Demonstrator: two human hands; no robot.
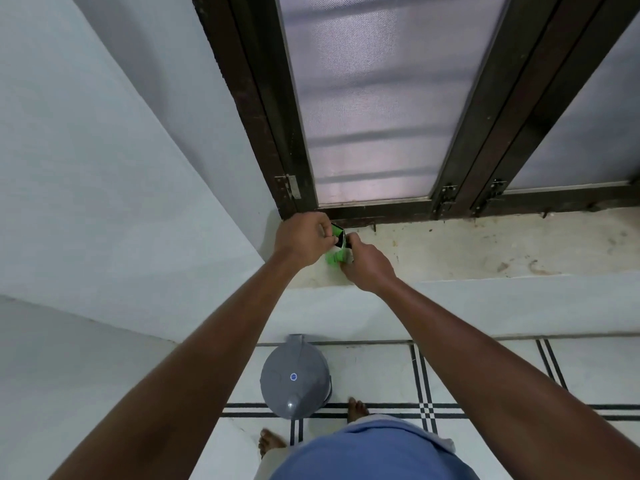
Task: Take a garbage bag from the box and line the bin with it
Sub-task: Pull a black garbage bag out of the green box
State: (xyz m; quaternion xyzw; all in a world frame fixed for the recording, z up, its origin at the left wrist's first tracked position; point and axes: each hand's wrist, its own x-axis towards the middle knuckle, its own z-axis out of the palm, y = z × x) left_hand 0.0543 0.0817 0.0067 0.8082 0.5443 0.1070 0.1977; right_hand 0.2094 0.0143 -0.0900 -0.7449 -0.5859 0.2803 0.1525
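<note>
While the big mesh-screened window (374, 98) in its dark wooden frame (263, 109) took up most of the view, everything that mattered was happening down on the stained stone sill (485, 247) under it, right in the corner where the pale wall (104, 150) meets the frame. My guess is the sill was just working as a handy shelf at arm height, which is why both arms were stretched out that far. Down on the striped tile floor (485, 368), almost straight below the hands and tucked up against the wall under the ledge, sat the grey bin (296, 379), lid closed, no liner showing, so that part wasn't started yet; lid would have to come up first. Bare feet were right next to it, so not much room to shuffle around. Up on the sill, the left hand (304, 240) was curled around the upper end of the little green and black box (337, 237), looked like steadying it, while the right hand (367, 265) was pinched in at its opening from the other side. A bit of green garbage bag (334, 258) poked out between the two hands, touching both, though I couldn't tell how much was still inside since the fingers hid it.
</note>
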